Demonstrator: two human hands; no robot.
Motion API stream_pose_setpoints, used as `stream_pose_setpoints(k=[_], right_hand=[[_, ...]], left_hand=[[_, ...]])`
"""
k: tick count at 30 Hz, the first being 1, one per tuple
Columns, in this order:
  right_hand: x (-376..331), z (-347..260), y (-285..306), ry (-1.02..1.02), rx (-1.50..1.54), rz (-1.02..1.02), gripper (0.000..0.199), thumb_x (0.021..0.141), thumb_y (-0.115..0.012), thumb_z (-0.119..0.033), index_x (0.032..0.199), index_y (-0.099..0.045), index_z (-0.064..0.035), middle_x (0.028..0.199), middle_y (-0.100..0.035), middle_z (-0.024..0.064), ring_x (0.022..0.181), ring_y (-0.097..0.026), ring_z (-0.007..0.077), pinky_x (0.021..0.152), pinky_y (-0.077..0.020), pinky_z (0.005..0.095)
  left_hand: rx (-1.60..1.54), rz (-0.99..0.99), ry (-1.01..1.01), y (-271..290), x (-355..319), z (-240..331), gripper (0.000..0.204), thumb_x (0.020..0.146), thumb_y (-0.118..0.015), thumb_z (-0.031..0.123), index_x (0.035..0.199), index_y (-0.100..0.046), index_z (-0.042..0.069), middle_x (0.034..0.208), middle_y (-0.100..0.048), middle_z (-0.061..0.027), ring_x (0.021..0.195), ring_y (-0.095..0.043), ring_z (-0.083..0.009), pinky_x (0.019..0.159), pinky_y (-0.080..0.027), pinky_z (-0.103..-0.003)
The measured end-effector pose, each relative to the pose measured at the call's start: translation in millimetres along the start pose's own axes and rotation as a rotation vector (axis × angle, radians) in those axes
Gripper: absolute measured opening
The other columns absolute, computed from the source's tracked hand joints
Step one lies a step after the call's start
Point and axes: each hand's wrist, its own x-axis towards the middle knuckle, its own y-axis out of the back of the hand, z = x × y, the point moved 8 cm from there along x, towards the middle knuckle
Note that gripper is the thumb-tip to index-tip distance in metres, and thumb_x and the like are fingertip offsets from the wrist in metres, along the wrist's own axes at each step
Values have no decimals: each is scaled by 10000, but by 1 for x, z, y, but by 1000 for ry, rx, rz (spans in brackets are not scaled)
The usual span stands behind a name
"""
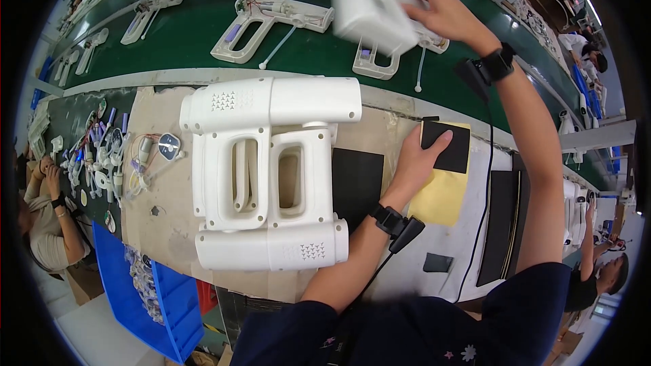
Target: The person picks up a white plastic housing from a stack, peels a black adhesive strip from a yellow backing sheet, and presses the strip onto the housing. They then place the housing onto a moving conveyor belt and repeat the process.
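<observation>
Likely a transfer step: right grip (444,10) pinches white shell (369,7) above green belt (193,30), left grip (412,163) pinches black pad (453,154) over yellow sheet (439,202); next move probably needs steady, clear set-down.

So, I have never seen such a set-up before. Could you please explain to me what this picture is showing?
There is no robot here, only a person's two bare hands. A wide camera on the head looks down, so straight edges look bent. The left hand holds a black square, thumb on top, above yellow paper. The right hand holds a white part, blurred, over the green surface, where open casings with wires lie. On the table are closed white casings and, further left, many small parts. A blue bin stands at the lower left.
</observation>
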Motion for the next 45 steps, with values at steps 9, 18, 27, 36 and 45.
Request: stream_pose_setpoints(k=[9,18,27,36,45], right_hand=[[-57,105,-28,-310,-173,-209,658,842,-668,-88,1451,-419,-58,1399,-513,216,1235,-531,387,1065,-393,388],[-65,107,-52,-297,-195,-274,713,838,-669,-81,1483,-365,-65,1327,-540,260,1170,-543,418,1027,-416,411],[-51,143,-54,-591,106,-406,574,980,-474,-492,1368,-532,-72,1414,-509,193,1287,-502,313,1092,-368,396],[-76,176,-53,-898,-106,-107,626,973,-370,-487,1112,-672,44,1182,-632,269,1133,-579,435,1005,-431,479],[-95,163,-30,-969,-163,103,485,936,-422,-346,1015,-686,53,1124,-643,274,1066,-611,420,980,-458,467]], left_hand=[[-47,10,21,9,2,-5,290,919,-684,197,1103,-605,-13,973,-682,-66,841,-638,-123,751,-518,-275],[-44,9,39,8,1,-3,300,919,-687,200,1113,-610,-14,991,-689,-70,855,-641,-119,763,-518,-275],[29,26,103,20,-2,-7,358,919,-698,221,1162,-614,-27,1058,-682,-78,931,-626,-134,835,-499,-274],[-28,63,121,1,-7,2,334,940,-672,167,1202,-592,-24,1100,-668,-65,959,-618,-133,855,-492,-266],[33,-13,68,-2,-5,-1,354,965,-632,171,1257,-557,-15,1165,-645,-63,1017,-601,-136,920,-461,-267]])
